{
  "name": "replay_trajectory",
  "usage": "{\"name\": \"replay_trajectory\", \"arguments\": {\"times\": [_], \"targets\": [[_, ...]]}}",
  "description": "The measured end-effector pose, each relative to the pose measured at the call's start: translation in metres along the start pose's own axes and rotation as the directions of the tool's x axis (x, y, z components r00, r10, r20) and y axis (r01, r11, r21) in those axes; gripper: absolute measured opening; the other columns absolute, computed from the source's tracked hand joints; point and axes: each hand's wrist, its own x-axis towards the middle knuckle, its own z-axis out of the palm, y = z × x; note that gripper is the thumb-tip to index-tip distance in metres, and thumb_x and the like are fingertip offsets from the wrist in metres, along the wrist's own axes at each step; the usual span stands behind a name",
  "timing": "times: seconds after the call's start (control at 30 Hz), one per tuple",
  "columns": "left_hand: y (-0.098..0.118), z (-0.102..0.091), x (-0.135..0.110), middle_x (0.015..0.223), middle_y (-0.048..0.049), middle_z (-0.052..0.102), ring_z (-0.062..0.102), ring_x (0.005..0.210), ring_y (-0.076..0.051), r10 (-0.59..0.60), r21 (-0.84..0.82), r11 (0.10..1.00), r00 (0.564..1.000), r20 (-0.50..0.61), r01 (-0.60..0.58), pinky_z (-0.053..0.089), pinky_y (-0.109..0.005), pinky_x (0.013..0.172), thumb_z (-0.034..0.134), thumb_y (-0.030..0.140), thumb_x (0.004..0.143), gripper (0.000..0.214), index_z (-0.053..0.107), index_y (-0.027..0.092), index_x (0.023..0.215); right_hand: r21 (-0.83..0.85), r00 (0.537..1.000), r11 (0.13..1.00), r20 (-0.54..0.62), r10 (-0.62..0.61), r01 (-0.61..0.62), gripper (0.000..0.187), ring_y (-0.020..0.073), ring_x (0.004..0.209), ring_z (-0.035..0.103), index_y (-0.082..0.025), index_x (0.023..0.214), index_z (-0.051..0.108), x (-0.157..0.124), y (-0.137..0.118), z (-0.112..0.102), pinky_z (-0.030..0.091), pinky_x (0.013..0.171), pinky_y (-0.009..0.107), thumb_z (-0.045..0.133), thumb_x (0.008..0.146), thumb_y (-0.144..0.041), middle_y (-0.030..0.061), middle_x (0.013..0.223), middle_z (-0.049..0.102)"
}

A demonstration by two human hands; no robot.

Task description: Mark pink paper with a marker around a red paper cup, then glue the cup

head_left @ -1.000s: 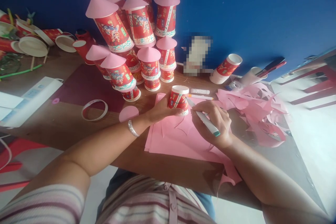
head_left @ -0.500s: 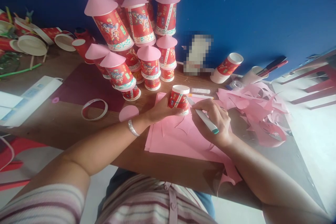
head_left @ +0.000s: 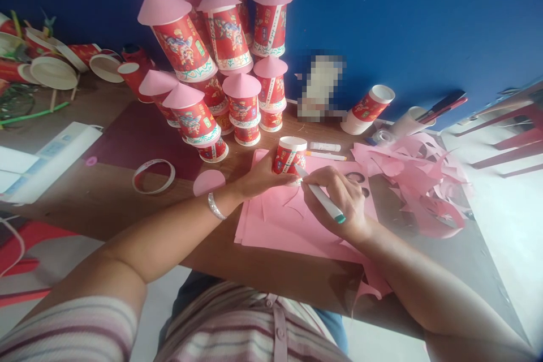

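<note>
Left grip (head_left: 258,178) is wrapped around an upturned red paper cup (head_left: 289,157) standing on the pink paper sheet (head_left: 275,226) on the counter (head_left: 106,198). Right grip (head_left: 339,198) pinches a white marker (head_left: 321,199), tip at the cup's lower rim.

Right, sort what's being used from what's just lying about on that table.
In use: left hand on the red paper cup; right hand holding the white marker; pink paper sheet under them.
Lying about: cone-topped cups, tape ring, pink disc, pink offcuts.
</note>
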Motion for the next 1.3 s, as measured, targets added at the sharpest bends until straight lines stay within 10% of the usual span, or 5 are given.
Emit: {"name": "replay_trajectory", "arguments": {"times": [0.63, 1.3], "targets": [[0.01, 0.007, 0.003, 0.092, -0.0031, 0.073, 0.069, 0.089, -0.02, 0.083, -0.009, 0.997, 0.995, 0.046, -0.083, 0.056, -0.033, 0.082, 0.099, 0.051, 0.077, 0.054, 0.064, 0.019, 0.103, -0.1, 0.996, 0.994, -0.081, 0.043, -0.051, 0.02, 0.0145, 0.067, 0.072, -0.026, 0.105, 0.065, 0.002, 0.004, -0.002, 0.057, 0.058, 0.026, 0.064, 0.1, -0.006, -0.0037, 0.082, 0.073], [0.006, 0.005, 0.001, 0.099, -0.0032, 0.071, 0.068, 0.092, -0.021, 0.027, 0.027, 0.999, 0.999, -0.018, -0.026, 0.055, -0.034, 0.082, 0.102, 0.052, 0.072, 0.073, 0.059, 0.02, 0.122, -0.002, 1.0, 1.0, -0.002, 0.01, -0.01, 0.027, 0.0157, 0.073, 0.075, -0.024, 0.116, 0.065, -0.002, 0.004, 0.0, 0.059, 0.061, 0.026, 0.061, 0.098, -0.005, -0.0007, 0.09, 0.077]]}}
